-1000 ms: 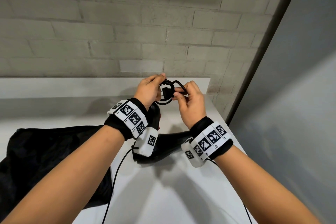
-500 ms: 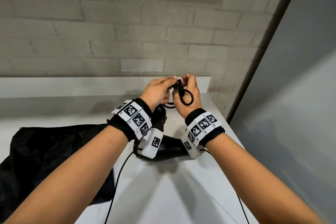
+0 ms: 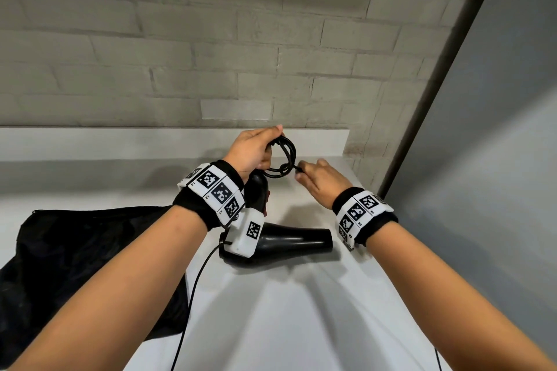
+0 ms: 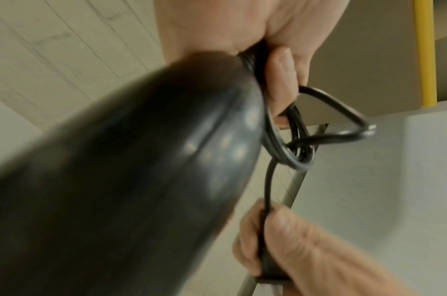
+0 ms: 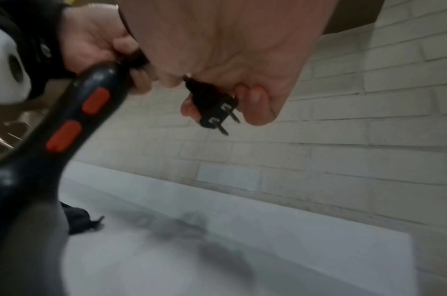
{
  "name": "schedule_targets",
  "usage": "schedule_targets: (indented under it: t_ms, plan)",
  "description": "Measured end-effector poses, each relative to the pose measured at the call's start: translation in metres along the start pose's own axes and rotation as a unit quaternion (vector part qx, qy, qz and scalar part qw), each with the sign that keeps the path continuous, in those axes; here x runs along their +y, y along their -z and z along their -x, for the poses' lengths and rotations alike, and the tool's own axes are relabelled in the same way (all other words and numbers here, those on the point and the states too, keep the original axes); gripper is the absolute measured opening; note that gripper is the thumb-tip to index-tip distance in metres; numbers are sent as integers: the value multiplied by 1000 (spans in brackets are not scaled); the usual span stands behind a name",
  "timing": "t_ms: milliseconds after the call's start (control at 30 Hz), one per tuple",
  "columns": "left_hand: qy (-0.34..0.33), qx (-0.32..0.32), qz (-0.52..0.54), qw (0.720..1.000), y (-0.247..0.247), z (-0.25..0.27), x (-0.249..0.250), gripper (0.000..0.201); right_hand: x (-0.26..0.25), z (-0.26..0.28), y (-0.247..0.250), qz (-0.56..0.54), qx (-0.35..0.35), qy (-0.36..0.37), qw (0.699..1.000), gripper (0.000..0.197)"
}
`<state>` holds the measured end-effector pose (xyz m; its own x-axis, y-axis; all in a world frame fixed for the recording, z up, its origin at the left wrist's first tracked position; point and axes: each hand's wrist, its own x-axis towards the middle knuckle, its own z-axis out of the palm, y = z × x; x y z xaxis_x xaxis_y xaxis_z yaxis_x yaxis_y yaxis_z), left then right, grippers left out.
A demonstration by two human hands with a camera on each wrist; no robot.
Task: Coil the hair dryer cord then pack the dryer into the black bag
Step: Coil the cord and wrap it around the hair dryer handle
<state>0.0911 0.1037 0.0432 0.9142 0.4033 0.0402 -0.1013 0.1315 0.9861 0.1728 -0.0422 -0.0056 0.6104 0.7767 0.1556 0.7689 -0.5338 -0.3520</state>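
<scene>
Lying near the desk's (image 3: 301,325) right edge, the dryer (image 3: 289,242) points its nozzle right, handle toward the back wall. Left hand (image 3: 251,150) clamps the coiled cord (image 3: 284,156); right hand (image 3: 321,179) pinches the plug (image 5: 212,104). Bag (image 3: 75,253) lies left.

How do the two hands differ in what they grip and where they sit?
The left hand holds the coiled cord loops at the dryer handle's end; the right hand pinches the plug. The left hand sits higher, the right lower and to the side. Both grip the same cord.
</scene>
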Motion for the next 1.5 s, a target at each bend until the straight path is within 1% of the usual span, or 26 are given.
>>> schedule_targets:
  t_ms: [67,167,267,333,400,467,533,633,700,767,833,967,1033,1100,1167,1267,1367,1500]
  plan:
    - [-1,0,-6,1000,-1,1,0,26,13,5,-3,0,-3,-46,999,24]
    - [-7,-10,-24,1000,-6,2,-2,29,18,6,-5,36,-37,-110,993,24]
    - [-12,-29,-34,999,-11,3,-4,30,12,4,-3,63,-68,-120,988,24]
    - [-15,-40,-37,998,-12,4,-5,29,5,4,-1,18,-62,-103,993,23]
    - [-20,-50,-41,998,-11,5,-5,26,-5,5,1,-61,-37,-65,995,26]
    - [-22,-59,-43,997,-11,6,-5,24,-14,4,2,-163,-7,-28,986,29]
    - [-24,-64,-46,997,-11,6,-5,21,-20,4,1,-239,9,0,971,25]
    - [-28,-66,-43,996,-11,5,-5,18,-22,0,-4,-285,8,1,959,23]
    - [-26,-67,-39,997,-11,4,-5,18,-24,-1,-4,-306,10,-21,952,25]
    - [-22,-64,-33,997,-10,4,-5,17,-26,0,-1,-311,19,-46,949,26]
    - [-17,-66,-35,997,-9,5,-4,16,-22,1,3,-297,27,-58,953,23]
    - [-7,-84,-58,995,-9,7,-2,19,-9,-7,15,-199,87,-43,975,21]
    - [-7,-93,-66,993,-10,7,0,21,-10,-14,27,-135,113,-54,983,20]
    - [-12,-91,-72,993,-12,7,-1,19,-14,-21,41,-90,140,-63,984,21]
    - [-15,-86,-78,993,-13,8,-2,16,-20,-26,53,-69,168,-76,980,22]
    - [-20,-75,-68,995,-15,5,-6,13,-28,-29,65,-77,212,-93,970,23]
    - [-26,-48,-66,996,-17,3,-7,6,-35,-24,71,-129,255,-72,956,21]
    - [-20,-55,-67,996,-21,2,-7,15,-44,-14,69,-197,282,-33,938,15]
